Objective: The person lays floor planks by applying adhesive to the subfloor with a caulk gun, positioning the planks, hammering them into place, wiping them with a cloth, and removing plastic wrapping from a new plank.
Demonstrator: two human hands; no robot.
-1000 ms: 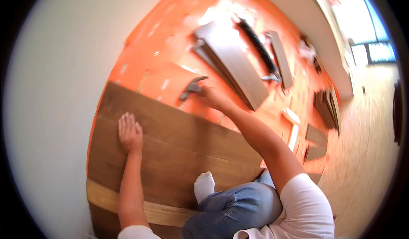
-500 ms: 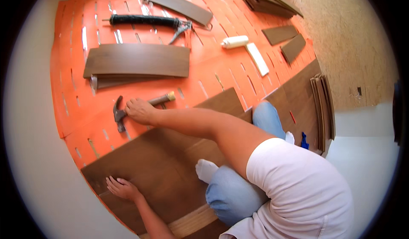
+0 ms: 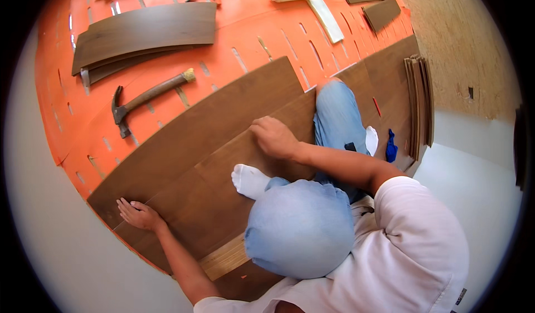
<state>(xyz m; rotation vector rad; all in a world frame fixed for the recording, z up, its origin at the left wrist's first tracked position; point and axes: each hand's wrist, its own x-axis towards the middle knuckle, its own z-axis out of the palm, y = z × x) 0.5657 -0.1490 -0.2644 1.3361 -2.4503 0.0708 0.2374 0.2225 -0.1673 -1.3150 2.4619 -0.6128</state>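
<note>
From afar, I see flat brown wooden planks [image 3: 189,179].
The left hand [image 3: 140,215] lies on them open, empty, maybe for balance; the right hand [image 3: 275,138] half curls, hold unclear.

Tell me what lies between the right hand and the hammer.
In the head view, between the right hand and the hammer lie brown floorboards, then a strip of orange underlay.

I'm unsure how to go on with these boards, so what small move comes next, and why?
I'd probably press along the seam by your left hand: a thin pale line shows there between the brown boards, so it may not be fully tight. Your left palm lies down beside it, and the hammer rests on the orange underlay.
</note>
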